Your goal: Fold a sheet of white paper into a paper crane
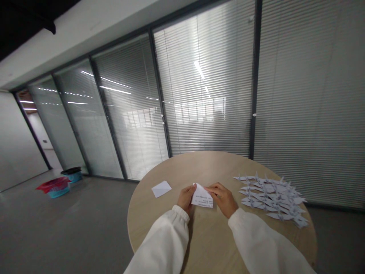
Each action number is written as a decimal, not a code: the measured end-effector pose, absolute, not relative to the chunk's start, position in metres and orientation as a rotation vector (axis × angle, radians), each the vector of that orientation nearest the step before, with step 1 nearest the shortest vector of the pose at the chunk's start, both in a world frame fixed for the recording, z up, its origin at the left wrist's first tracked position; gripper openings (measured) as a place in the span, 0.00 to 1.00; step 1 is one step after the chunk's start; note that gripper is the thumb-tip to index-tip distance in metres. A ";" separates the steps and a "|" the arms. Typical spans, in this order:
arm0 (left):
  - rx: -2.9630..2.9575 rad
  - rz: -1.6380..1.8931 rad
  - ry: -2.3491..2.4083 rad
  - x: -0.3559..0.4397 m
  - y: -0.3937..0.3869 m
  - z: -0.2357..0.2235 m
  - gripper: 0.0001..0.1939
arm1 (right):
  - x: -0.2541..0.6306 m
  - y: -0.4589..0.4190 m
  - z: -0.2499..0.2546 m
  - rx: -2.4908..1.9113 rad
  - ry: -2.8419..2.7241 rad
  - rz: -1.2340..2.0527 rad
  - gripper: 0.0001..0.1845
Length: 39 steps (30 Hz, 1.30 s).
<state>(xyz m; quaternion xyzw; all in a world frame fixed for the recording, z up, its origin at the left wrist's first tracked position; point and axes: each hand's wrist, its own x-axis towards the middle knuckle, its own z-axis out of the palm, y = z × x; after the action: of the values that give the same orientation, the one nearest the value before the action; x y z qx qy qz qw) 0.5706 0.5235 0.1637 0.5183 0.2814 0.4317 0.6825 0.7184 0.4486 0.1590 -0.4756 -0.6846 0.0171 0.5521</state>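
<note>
Between my hands lies a folded white paper (202, 196), a roughly triangular piece with small printed lines along its lower edge. My left hand (186, 198) pinches its left side. My right hand (221, 198) comes in from the right, with its fingertips on the upper right of the fold. A small folded white paper square (161, 188) lies on the round wooden table (211, 167) to the left of my hands. Several white origami cranes (272, 198) lie in a dense group to the right, apart from my right hand.
The table's far rim stands close to a glass partition with slatted blinds (211, 95). Off the table at the left, on a grey floor (85, 220), stand a red-and-blue basin (54, 186) and a blue bin with a dark rim (72, 175).
</note>
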 end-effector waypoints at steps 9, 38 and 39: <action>1.172 0.951 0.649 0.569 0.525 0.165 0.20 | 0.724 0.453 0.149 -1.057 -1.847 -0.181 0.17; 1.242 0.931 0.731 0.567 0.532 0.160 0.19 | 0.719 0.449 0.158 -1.028 -2.040 -0.366 0.15; 1.246 0.933 0.734 0.567 0.531 0.161 0.19 | 0.719 0.449 0.158 -1.031 -2.045 -0.364 0.15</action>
<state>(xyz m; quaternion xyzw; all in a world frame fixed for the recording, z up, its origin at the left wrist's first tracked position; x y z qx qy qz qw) 0.5671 0.5315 0.1606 0.5490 0.3234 0.4112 0.6519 0.7194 0.4486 0.1576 -0.4075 -0.8083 -0.1440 0.3999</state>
